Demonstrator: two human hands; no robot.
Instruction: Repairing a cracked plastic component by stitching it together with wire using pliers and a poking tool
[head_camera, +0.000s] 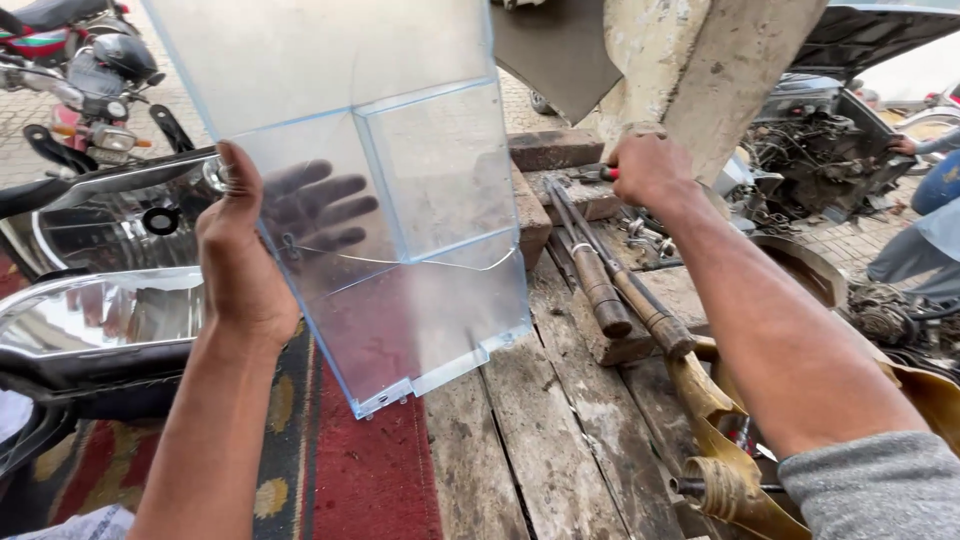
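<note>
Plastic, clear with a blue tint, forms the cracked bin (390, 200) that the left hand (240, 255) holds upright above the wooden bench (520, 440); the thumb presses its near face and the fingers show through from behind. A thin crack runs across the bin's lower half, from near those fingers toward its right edge. The grip sits just beside the crack's left end, so in my judgement a light, even hold is wise, with no twisting, and support from below the crack would spare the split from spreading.

To the right of the bin, the right hand (648, 165) is clenched over something near a red-handled tool (600, 173); what it grasps I cannot tell. Below that hand, rusty metal rods (610, 280) lie on the bench, well clear of the bin. To the bin's left sit two car headlamps (110, 260), beyond them a motorcycle (95, 80). Under the bin's lower corner lies a red patterned rug (370, 480).
</note>
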